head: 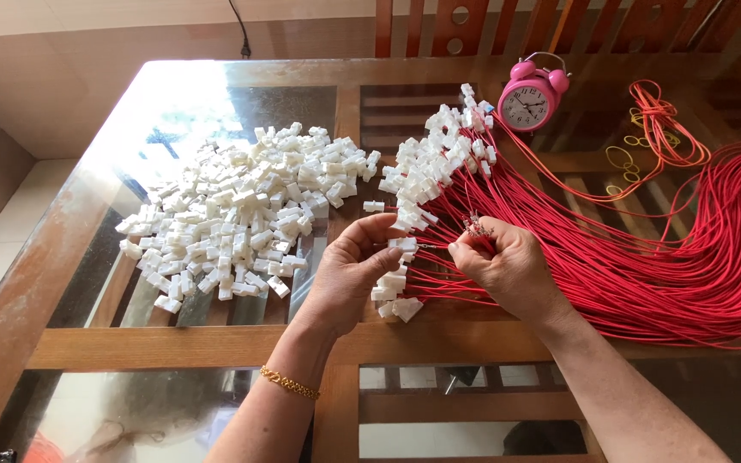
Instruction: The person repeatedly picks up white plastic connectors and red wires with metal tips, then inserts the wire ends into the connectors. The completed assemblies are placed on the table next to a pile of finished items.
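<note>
Right now your left hand (349,270) pinches a small white plastic connector housing (406,244) between thumb and fingertips, just above the middle of the glass-topped wooden table (79,223). Your right hand (508,266) has its fingers closed on the metal-tipped end of a thin red wire (432,247), its tip right at the housing; a few more bare wire ends (476,226) stick up from that fist. Under and beyond your hands lies a row of red wires already capped with white housings (439,146), their long red strands sweeping away in a thick bundle (696,266) to your right. To your left sits a loose heap of white housings (242,210). Farther back stand a pink twin-bell alarm clock (529,99) and some yellow rubber bands (623,159).
</note>
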